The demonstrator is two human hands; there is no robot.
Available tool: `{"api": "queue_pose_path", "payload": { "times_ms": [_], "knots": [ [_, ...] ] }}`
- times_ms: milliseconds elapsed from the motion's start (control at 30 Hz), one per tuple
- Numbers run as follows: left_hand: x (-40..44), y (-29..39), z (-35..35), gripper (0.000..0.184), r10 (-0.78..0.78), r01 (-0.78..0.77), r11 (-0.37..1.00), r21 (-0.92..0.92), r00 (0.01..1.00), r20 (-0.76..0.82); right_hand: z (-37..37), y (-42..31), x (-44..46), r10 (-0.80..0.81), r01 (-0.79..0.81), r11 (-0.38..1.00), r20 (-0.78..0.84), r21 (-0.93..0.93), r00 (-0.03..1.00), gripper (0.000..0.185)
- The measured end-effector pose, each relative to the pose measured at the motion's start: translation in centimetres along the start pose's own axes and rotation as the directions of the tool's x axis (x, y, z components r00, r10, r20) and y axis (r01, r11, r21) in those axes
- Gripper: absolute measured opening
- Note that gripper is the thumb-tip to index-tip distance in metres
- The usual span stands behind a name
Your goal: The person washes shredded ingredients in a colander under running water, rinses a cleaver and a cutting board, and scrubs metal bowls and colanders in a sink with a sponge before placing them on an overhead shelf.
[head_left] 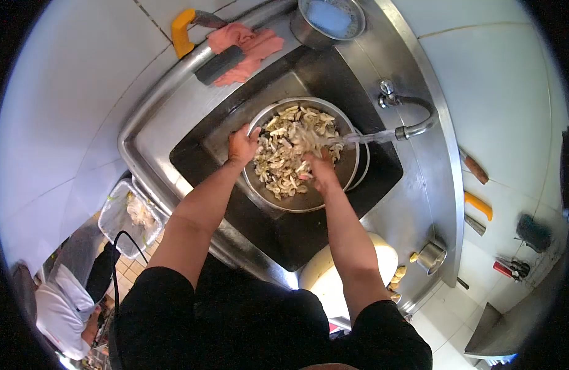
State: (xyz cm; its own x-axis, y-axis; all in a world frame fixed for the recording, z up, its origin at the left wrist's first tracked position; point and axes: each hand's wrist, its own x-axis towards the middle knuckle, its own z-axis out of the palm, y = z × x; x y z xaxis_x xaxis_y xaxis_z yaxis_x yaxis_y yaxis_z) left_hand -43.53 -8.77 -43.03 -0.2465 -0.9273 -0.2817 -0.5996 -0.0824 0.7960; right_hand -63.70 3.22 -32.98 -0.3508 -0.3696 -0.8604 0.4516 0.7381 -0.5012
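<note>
A wide metal bowl [309, 205] sits in the sink, full of pale, wet slices that look like mushrooms [281, 163]. My left hand [241, 146] grips the bowl's rim on its left side, thumb over the edge. Inside the bowl on the right, my right hand [321, 171] is down among the slices with curled fingers around some of them; its fingertips are partly hidden. From the bent faucet [414, 129] a stream of water [371, 137] runs across the rim onto the slices, close above my right hand.
The sink basin [235, 228] surrounds the bowl. A pink cloth [257, 49], a dark block [220, 65] and a metal pot [315, 31] lie along its far edge. A pale tub [383, 253] is under my right forearm. Lower left are a bin [109, 216] and another person [62, 308].
</note>
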Motion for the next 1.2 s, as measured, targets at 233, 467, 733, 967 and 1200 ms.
{"api": "queue_pose_path", "payload": {
  "times_ms": [233, 467, 733, 967, 1200],
  "knots": [
    [0.4, -1.4, 0.7, 0.036, 0.088, -0.091, 0.995, -0.049, 0.995, -0.056, -0.2, -7.3, 0.1, -0.079, 0.142, 0.786, 0.129, -0.602, 0.988, 0.083],
    [0.4, -1.5, 0.5, 0.037, 0.021, -0.021, 0.999, -0.047, 1.000, -0.013, -5.1, -7.8, 6.9, -0.305, 0.403, 0.636, 0.265, -0.659, 0.915, 0.066],
    [0.1, -0.5, 0.1, 0.039, 0.004, -0.005, 0.999, -0.053, 1.000, -0.001, -3.9, -1.5, 9.7, -0.263, 0.165, 0.657, -0.019, -0.735, 0.965, 0.101],
    [0.4, -0.5, 0.3, 0.031, 0.050, -0.050, 0.997, -0.056, 0.999, 0.003, 0.2, -1.7, 5.1, -0.021, -0.017, 0.738, -0.048, -0.674, 0.999, 0.100],
    [0.8, -2.7, 1.8, 0.016, -0.009, 0.011, 0.991, -0.131, 1.000, 0.012, 4.5, 1.3, 0.7, -0.413, 0.180, 0.379, 0.008, -0.908, 0.911, 0.094]
  ]
}}
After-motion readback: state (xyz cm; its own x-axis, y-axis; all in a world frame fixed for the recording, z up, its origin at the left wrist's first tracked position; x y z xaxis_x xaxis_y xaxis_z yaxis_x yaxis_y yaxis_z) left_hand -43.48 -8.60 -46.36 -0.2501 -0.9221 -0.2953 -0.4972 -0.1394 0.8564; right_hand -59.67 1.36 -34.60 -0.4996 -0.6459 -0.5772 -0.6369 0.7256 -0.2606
